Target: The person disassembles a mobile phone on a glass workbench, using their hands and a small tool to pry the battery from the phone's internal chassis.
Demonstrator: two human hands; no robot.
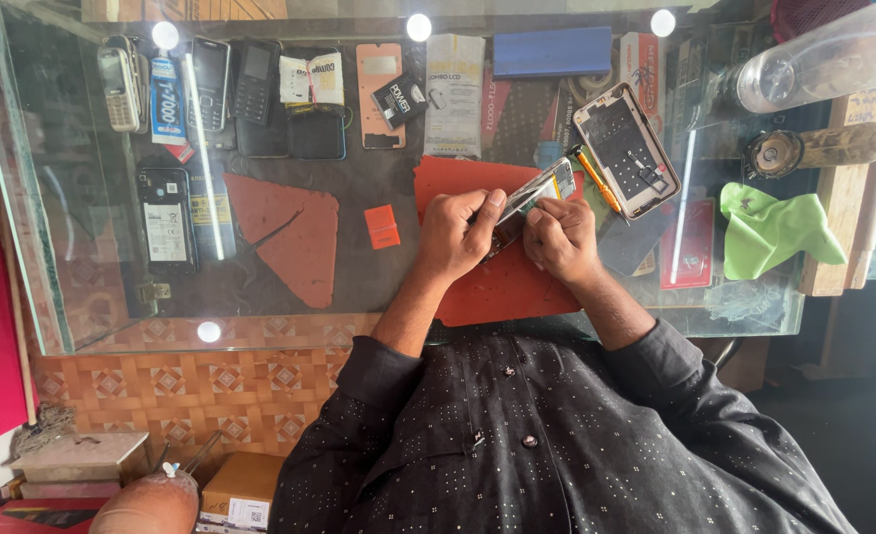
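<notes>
Red matting (502,287) lies under both hands on the glass surface (359,287). The left hand (458,235) pinches the lower end of an opened phone body (542,186), thumb and fingers closed on its edge, holding it tilted above the mat. The right hand (561,237) is curled against the same phone from the other side, fingertips pressing on it. Just beyond lies an orange-handled screwdriver (596,178) beside a bare phone frame (626,148). Farther right sits a green cloth (769,232); far left, old handsets (121,84) show beneath the glass.
</notes>
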